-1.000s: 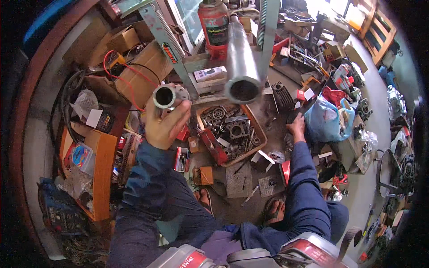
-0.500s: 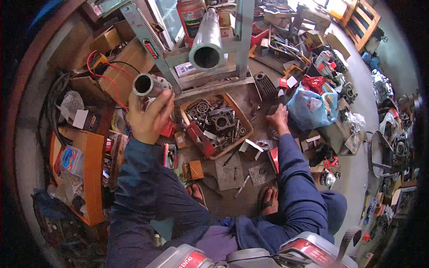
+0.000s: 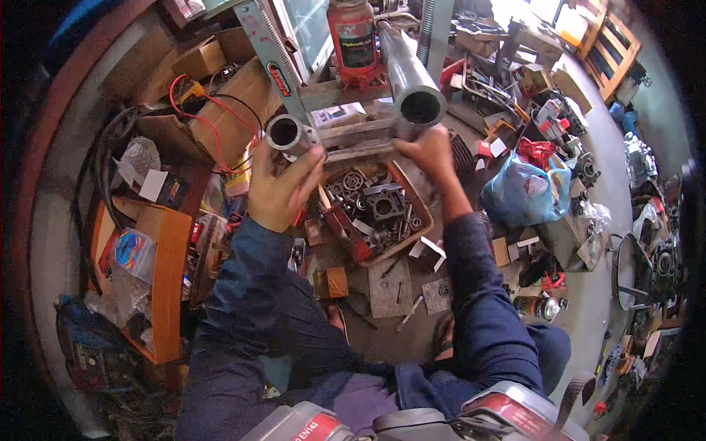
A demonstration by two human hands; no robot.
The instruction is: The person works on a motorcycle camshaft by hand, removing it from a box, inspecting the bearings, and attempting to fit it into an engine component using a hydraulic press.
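Grey metal, one short flanged tube, is gripped in my left hand, left of one long tube; my right hand sits under its mouth, grip hidden, so I cannot tell.

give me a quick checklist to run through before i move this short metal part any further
1. Left hand gripping the short metal part: ok, fingers around it.
2. Short part clear of the long metal tube: ok, a gap shows between them.
3. Right hand gripping the tube: cannot tell; it is at the near end, fingers partly hidden.
4. Tube bore unobstructed: cannot tell, dark inside.
5. Tray below free of loose parts: not ok, metal pieces crowd it.
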